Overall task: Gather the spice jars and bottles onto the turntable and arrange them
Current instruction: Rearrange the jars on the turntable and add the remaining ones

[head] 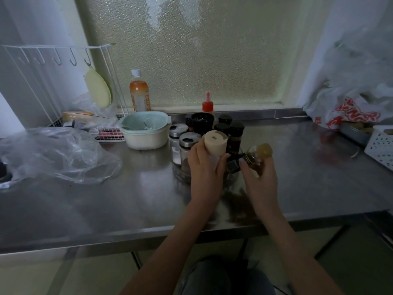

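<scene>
A clear turntable (180,174) sits mid-counter, crowded with jars. My left hand (205,167) grips a cream-capped white bottle (215,142) at its front edge. My right hand (260,173) holds a small tilted glass bottle with a yellow cap (260,152), just right of the turntable. Two steel-lidded glass shakers (180,138) stand at the left of the turntable. Several black-lidded jars (222,125) fill the back. A red-nozzle bottle (207,103) rises behind them.
A pale green-and-cream bowl (144,132) stands left of the turntable, an orange drink bottle (139,92) behind it. A white wire rack (53,86) and clear plastic bags (55,154) fill the left. A printed plastic bag (350,107) and white basket (380,145) sit right.
</scene>
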